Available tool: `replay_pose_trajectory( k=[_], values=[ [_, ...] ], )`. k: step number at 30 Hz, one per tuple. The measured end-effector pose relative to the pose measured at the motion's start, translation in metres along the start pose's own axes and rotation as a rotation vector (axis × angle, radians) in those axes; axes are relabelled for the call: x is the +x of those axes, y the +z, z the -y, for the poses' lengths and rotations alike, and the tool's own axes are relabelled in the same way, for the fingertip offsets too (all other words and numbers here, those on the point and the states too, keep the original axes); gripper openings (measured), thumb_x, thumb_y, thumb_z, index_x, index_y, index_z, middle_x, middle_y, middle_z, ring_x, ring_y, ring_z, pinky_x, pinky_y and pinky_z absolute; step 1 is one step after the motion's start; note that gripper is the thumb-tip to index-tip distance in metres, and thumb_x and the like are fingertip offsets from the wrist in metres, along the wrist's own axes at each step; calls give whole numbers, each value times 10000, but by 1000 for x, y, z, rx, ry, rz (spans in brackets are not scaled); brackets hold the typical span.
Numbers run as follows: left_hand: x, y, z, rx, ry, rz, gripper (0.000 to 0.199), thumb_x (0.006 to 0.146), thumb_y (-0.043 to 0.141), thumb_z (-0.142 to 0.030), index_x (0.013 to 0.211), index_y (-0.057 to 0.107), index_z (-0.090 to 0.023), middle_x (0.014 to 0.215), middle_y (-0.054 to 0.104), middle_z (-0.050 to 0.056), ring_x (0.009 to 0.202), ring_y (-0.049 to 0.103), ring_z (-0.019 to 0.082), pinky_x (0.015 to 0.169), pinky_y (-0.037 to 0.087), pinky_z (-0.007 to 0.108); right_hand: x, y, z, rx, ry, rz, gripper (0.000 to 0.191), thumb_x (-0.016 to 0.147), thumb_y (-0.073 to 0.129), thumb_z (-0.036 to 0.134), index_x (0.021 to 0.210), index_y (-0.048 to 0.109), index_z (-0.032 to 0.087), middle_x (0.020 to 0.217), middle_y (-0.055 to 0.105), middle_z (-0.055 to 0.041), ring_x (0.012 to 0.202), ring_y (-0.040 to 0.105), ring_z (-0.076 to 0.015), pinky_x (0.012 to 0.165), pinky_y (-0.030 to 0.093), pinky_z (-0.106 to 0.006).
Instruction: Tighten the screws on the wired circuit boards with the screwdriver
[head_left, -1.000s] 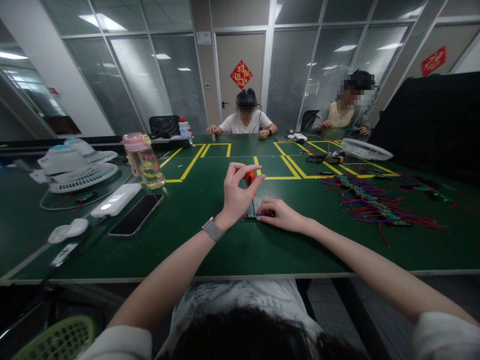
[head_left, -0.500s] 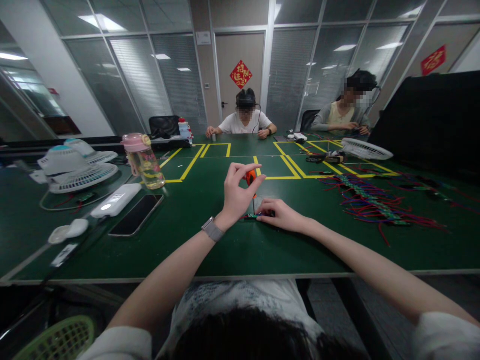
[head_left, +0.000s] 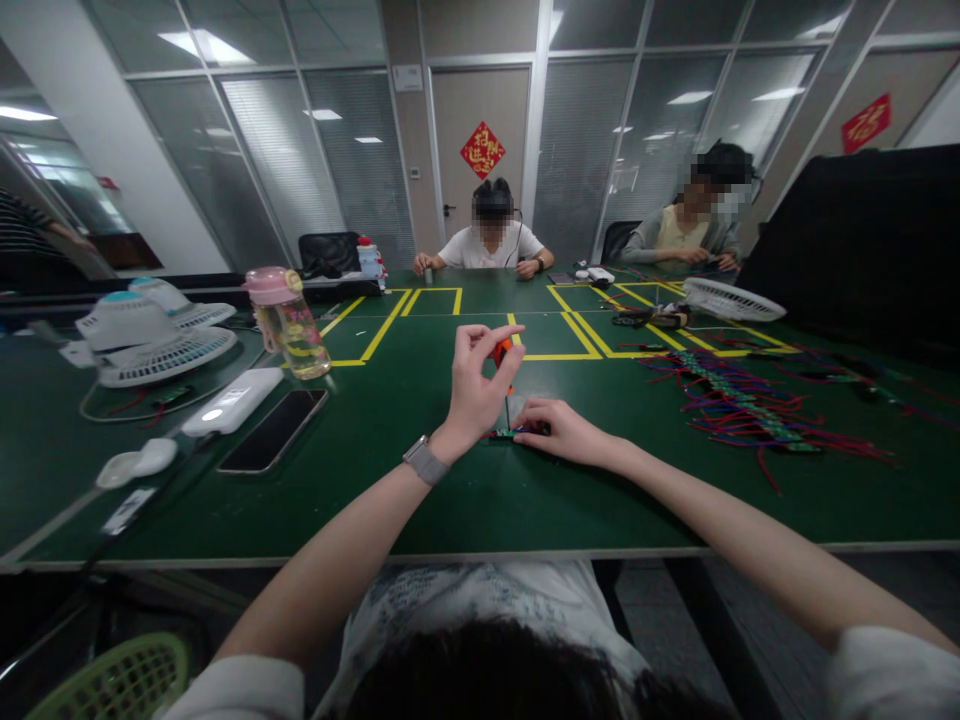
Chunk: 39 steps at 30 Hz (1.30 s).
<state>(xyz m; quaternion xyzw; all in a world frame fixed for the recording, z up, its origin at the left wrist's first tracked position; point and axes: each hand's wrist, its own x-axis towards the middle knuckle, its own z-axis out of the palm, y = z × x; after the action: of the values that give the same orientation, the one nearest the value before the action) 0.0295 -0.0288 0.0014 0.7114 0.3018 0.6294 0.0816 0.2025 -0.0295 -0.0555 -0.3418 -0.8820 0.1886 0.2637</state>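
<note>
My left hand [head_left: 475, 385] is closed around the orange handle of a screwdriver [head_left: 503, 352], with the index finger reaching over its top. The screwdriver stands upright, its dark shaft running down to a small green circuit board [head_left: 501, 434] on the table. My right hand [head_left: 553, 428] rests on the table and pinches the right end of that board, where dark wires show by the fingers. Part of the board and the screwdriver's tip are too small to make out. A greyish flat patch lies just behind the board.
On the green table [head_left: 420, 510], a phone [head_left: 274, 430], white power bank [head_left: 234, 400], pink-lidded bottle [head_left: 289, 325] and white fans [head_left: 157, 335] stand left. Right lie a row of wired circuit boards [head_left: 742, 400] and a white fan [head_left: 735, 298]. Two people sit across the table.
My left thumb has closed in toward the index finger around the screwdriver handle. My right hand stays put on the board. A person's striped sleeve has appeared at the far left.
</note>
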Motion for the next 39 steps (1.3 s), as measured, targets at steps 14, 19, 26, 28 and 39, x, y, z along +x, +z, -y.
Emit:
replay_pose_trajectory(
  k=[14, 19, 26, 28, 39],
  values=[
    [0, 1, 1, 59, -6, -46, 213, 859, 623, -332, 1034, 698, -236, 1013, 501, 55, 960, 545, 169, 888, 469, 320, 0, 0, -1, -23, -2, 16, 171, 866, 619, 269, 934, 712, 143, 856, 614, -55, 731, 590, -152, 676, 461, -267],
    [-1, 3, 7, -164, -64, 64, 347, 985, 347, -250, 1258, 562, -244, 1216, 590, 70, 1012, 606, 151, 902, 483, 318, 0, -1, 0, -10, 0, 17, 184, 869, 616, 287, 942, 711, 148, 853, 613, -54, 722, 588, -150, 672, 464, -268],
    [-1, 1, 0, 15, 4, -17, 196, 844, 651, -304, 1024, 687, -234, 903, 562, 24, 839, 558, 138, 805, 484, 283, -1, -1, -1, -9, 1, 15, 188, 869, 615, 290, 942, 710, 145, 853, 605, -56, 720, 583, -152, 665, 463, -270],
    [0, 0, -2, 31, 5, -21, 190, 866, 615, -316, 1017, 699, -235, 955, 525, 40, 890, 551, 147, 837, 483, 294, -1, -1, -1, -17, -3, 15, 186, 869, 615, 288, 939, 710, 145, 847, 604, -55, 719, 579, -152, 663, 462, -271],
    [-2, 3, 0, -100, -49, 37, 256, 893, 580, -275, 1137, 632, -218, 957, 644, 39, 838, 601, 134, 784, 496, 271, 0, -1, 1, -8, -1, 10, 177, 865, 618, 272, 935, 709, 137, 832, 598, -51, 693, 570, -141, 644, 457, -260]
  ],
)
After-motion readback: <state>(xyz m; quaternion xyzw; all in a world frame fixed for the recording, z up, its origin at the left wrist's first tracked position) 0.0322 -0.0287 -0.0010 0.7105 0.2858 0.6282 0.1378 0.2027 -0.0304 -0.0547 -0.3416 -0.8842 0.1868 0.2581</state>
